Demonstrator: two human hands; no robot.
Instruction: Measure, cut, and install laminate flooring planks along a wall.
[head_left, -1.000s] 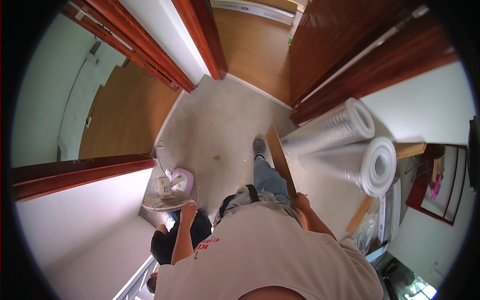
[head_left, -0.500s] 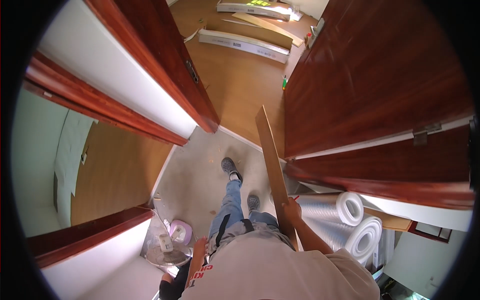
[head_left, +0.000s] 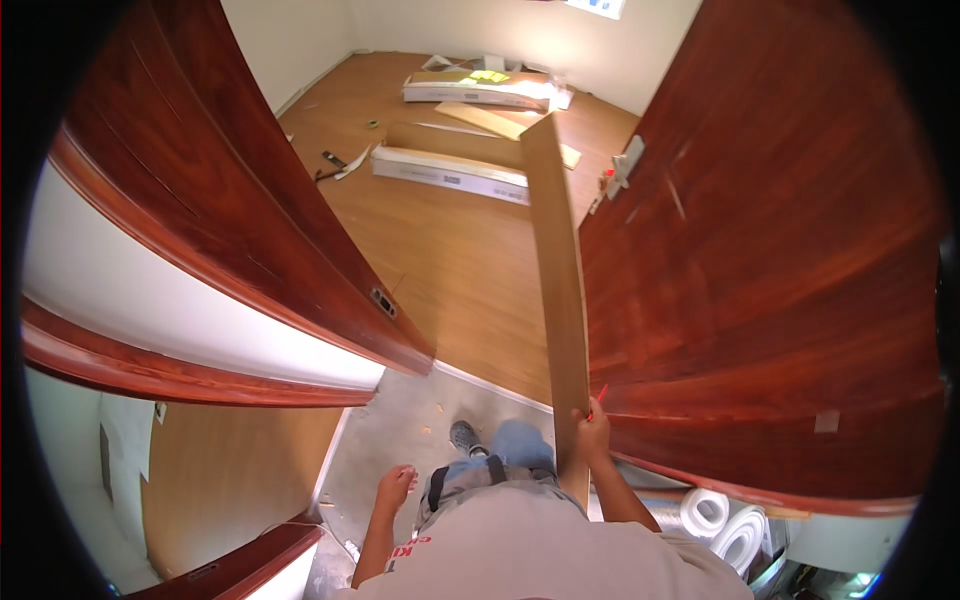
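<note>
A long wood-coloured floor plank [head_left: 555,270] rises at my right side, its far end pointing toward the room ahead. My right hand [head_left: 592,438] is closed round its edge near my waist. From the same hand sticks out a thin red stick [head_left: 601,394], perhaps a pencil. My left hand [head_left: 396,487] hangs beside my left hip with its fingers loosely curled, and nothing shows in it. The plank's near end is partly hidden by my right hand and body.
Dark red doors stand on the left [head_left: 300,220] and right [head_left: 740,260]. Beyond the doorway, a long opened carton [head_left: 450,178] and another carton [head_left: 470,97] lie on wood flooring [head_left: 450,270]. Rolls of silvery foam [head_left: 740,540] stand at my lower right.
I have stepped forward toward the doorway, and the view has tilted up into the room. The plank has come forward with my right hand. My left hand has swung ahead from beside my hip.
</note>
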